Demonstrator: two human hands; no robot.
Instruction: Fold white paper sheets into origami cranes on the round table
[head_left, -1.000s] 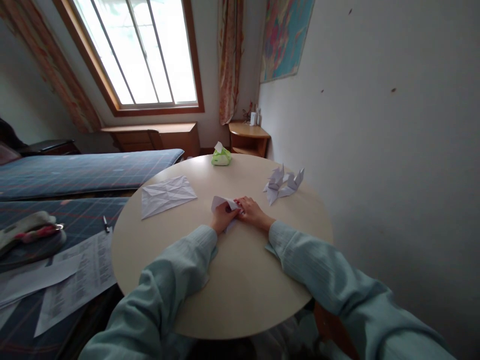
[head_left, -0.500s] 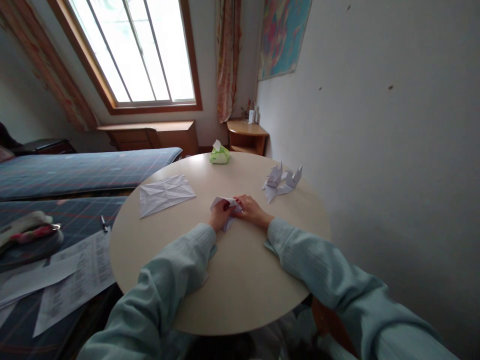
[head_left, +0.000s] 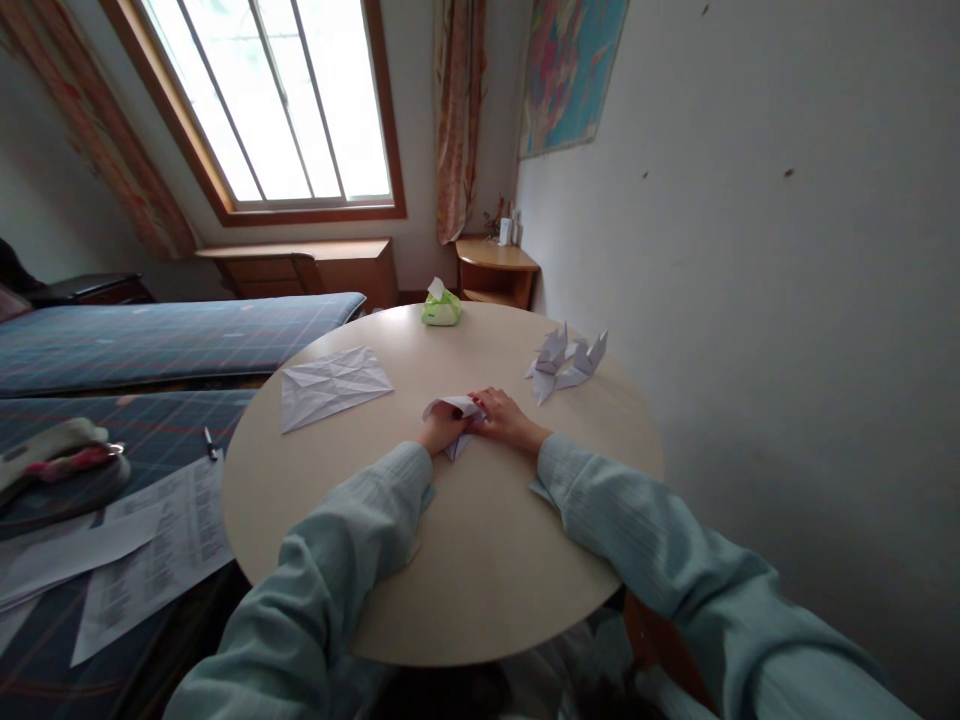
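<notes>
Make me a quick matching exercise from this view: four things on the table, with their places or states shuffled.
Things:
1. Creased sheet
2. Tissue pack
3. Paper figures
4. Partly hidden folded paper

Places and states:
A. Touched by the left hand and the right hand
B. On the table to the right of both hands, with points sticking up
C. Green and white, near the table's far edge
D. Spread out to the left of both hands

Pairs: 1-D, 2-C, 3-B, 4-A

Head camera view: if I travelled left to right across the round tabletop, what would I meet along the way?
Creased paper sheet → left hand → right hand → folded paper shapes.
</notes>
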